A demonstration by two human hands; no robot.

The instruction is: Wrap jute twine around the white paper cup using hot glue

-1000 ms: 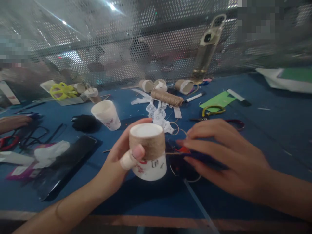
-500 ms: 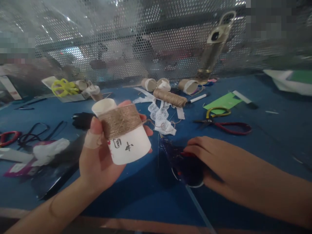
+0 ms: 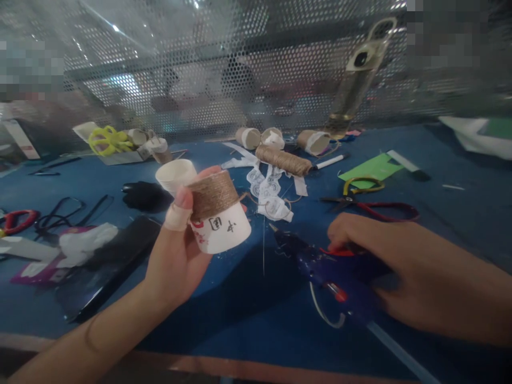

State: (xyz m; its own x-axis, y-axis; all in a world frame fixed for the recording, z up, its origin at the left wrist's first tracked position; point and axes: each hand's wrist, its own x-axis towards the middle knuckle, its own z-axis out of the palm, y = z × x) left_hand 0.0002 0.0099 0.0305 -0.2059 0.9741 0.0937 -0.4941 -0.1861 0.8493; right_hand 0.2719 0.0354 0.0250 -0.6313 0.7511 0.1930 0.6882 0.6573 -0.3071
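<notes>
A blue worktable (image 3: 452,213) w/ a reddish-brown front edge (image 3: 224,367) fills the fgnd, backed by a perforated metal screen (image 3: 200,101). Dim, blurred shapes show thru the holes, incl. a pale bluish glow (image 3: 124,82) at L. Bright glints (image 3: 116,28) dot the upper L; the upper R bkgd is dark, partly pixelated.

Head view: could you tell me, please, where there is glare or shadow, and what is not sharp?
All in the head view: bright glints on the mesh; a dark shadow on the table left of the glue gun; the right hand soft, the marks on the cup clearer; the bottle leaning, perhaps from lens distortion.
</notes>
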